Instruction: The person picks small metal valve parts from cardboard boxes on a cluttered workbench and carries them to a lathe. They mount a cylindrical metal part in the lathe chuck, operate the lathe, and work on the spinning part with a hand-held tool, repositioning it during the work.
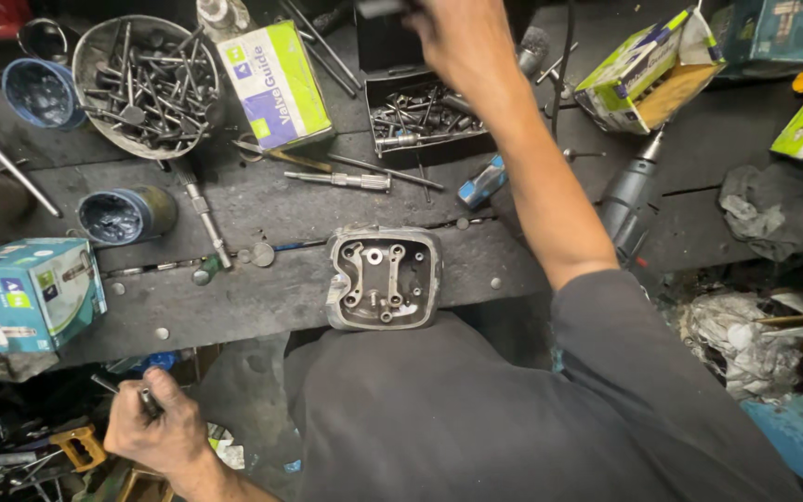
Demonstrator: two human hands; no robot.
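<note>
Head view, looking down.

Left hand (155, 429): low, below the desk (262, 297) edge, closed around a thin dark metal rod or tool (127, 395); kept clear of the work surface, likely a piece held ready.

Right hand (462, 37): stretched far across the desk to its back edge, above a black tray of small metal parts (425, 116); fingers curled on a dark object at the frame top, grip partly cut off, so cannot tell how tightly closed.

Metal engine cover (385, 277): at the near edge of the desk, directly before the body, hollow side up, within easy reach of both hands.

Round pan of valves (146, 84): far left, stems heaped loose, kept together as stock.

Green-and-white carton (276, 84): beside the pan, lying tilted.

Two blue-lined tins (127, 216): left, open mouths.

Blue-green box (28, 293): left desk edge.

Grey power drill (629, 195): right, laid on its side, nose away.
</note>
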